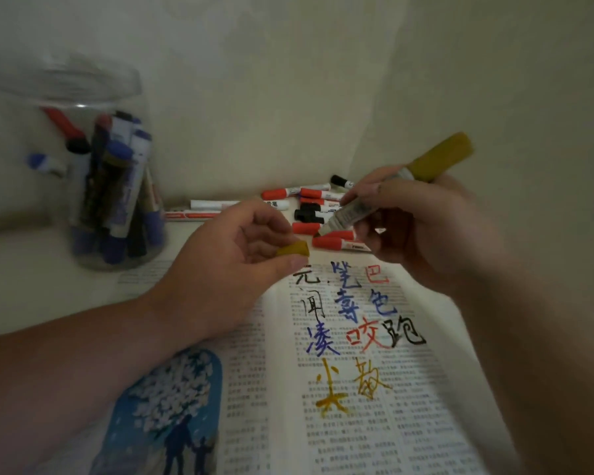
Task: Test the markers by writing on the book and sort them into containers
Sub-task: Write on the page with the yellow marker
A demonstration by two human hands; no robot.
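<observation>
Right hand (415,221) gripping yellow marker (405,180), left hand (240,248) pinching its cap (294,249), above book (357,389)

A pale desk (24,282) shows at nine o'clock and runs back to a plain off-white wall (254,80) spanning ten to twelve o'clock, which meets a second wall (528,80) at a shadowed corner toward one o'clock.

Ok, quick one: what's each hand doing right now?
Left hand: pinches the yellow cap.
Right hand: grips the uncapped yellow marker.
</observation>
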